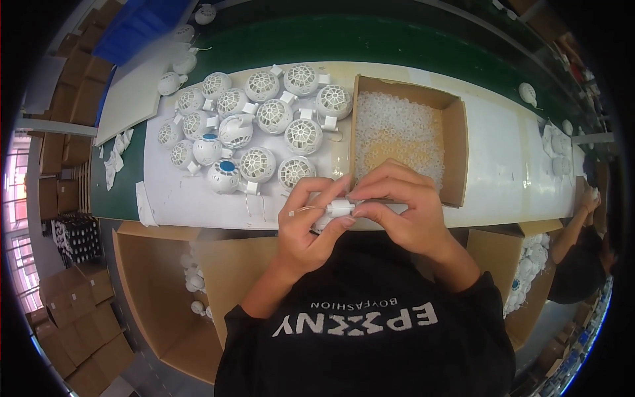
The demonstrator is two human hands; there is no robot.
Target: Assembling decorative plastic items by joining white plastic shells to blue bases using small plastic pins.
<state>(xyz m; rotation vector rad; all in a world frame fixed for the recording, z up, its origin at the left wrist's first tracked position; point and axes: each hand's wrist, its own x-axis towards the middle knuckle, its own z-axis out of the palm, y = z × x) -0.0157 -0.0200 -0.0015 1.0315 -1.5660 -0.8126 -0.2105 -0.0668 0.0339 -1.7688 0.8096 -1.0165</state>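
In front of my body, both hands are at one white plastic piece (341, 208) with a block-like neck, and a thin pale wire runs from it across the left fingers. My left hand (307, 228) is closed round its left side. The fingertips of my right hand (407, 212) pinch at its right end; any small part between them is too hidden to name. Much of the held piece lies behind my fingers. Just beyond the right hand stands a shallow cardboard box (455, 149) with many small clear pieces (400, 122) in it.
Several white slotted globe-shaped units (274, 116) with square necks cover the left of the white tabletop (496, 172). Below its near edge stand open cartons, one at left (155, 298) and one at right (486, 264), with white units inside. Another person's arm (575, 225) shows at far right.
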